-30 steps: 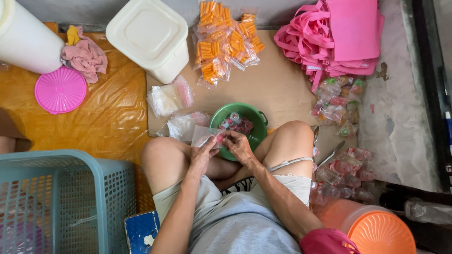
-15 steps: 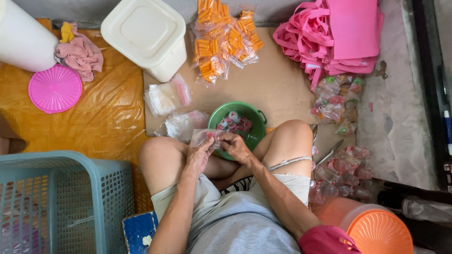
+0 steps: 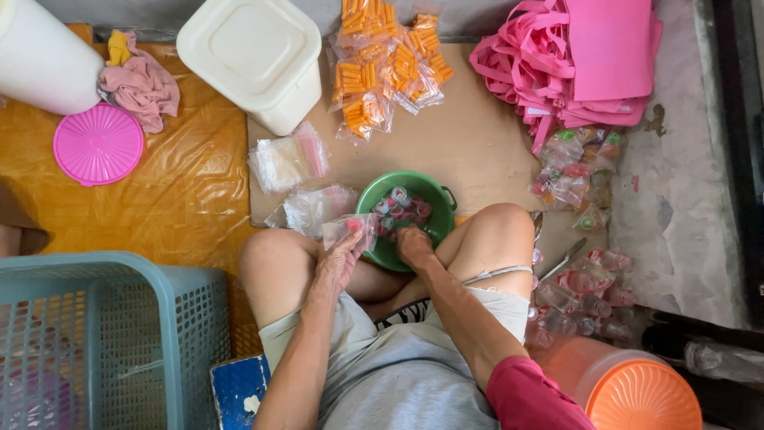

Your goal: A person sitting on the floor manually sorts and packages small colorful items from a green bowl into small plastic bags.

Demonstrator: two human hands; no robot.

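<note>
Floor-level setup, seen from straight above: a person sits cross-legged on a sheet of brown cardboard, with crinkly orange plastic sheeting covering the floor on the left side of the frame.

Going left to right: bottom left has a teal laundry basket. Above it, upper left, there's a white tub, a pink rag and a round pink lid. Top centre-left sits a square white container with its lid on, and just under it a stack of clear empty bags.

Middle of the frame is where the hands are. The left hand is closed around a small clear bag, pinching it at the lower edge and holding it up next to the bowl; something red shows inside. The right hand is over the near rim of a green bowl, fingers curled down into it, but it's hard to tell if it actually has anything pinched. The bowl sits between the knees and holds small red and clear cups.

Top centre has packed bags of orange snacks. Upper right is a pile of pink tote bags, below that filled bags of cups and more at the right knee. Bottom right corner: an orange container.
</note>
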